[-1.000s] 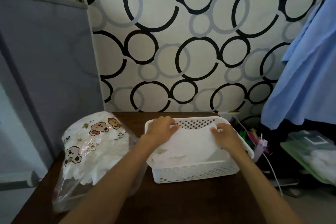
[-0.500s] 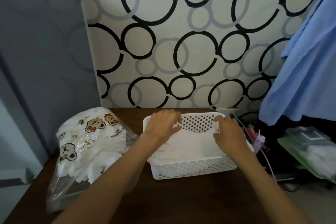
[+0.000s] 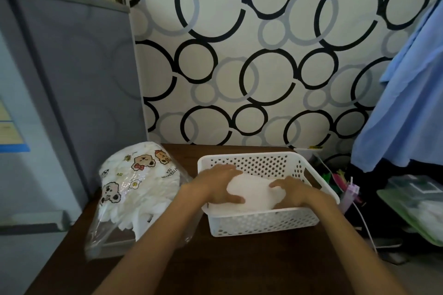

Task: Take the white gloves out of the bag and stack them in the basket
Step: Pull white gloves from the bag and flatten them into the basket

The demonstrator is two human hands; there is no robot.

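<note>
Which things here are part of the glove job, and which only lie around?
Job: white gloves in the basket; bag with more gloves; left hand and right hand on the pile.

Lying about: blue cloth; grey cabinet; green tray.

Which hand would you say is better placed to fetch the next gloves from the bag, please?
Probably the left hand: the bag lies on the table just to its left, beside the basket. The right hand rests on the gloves at the basket's far side and would need to cross over.
</note>
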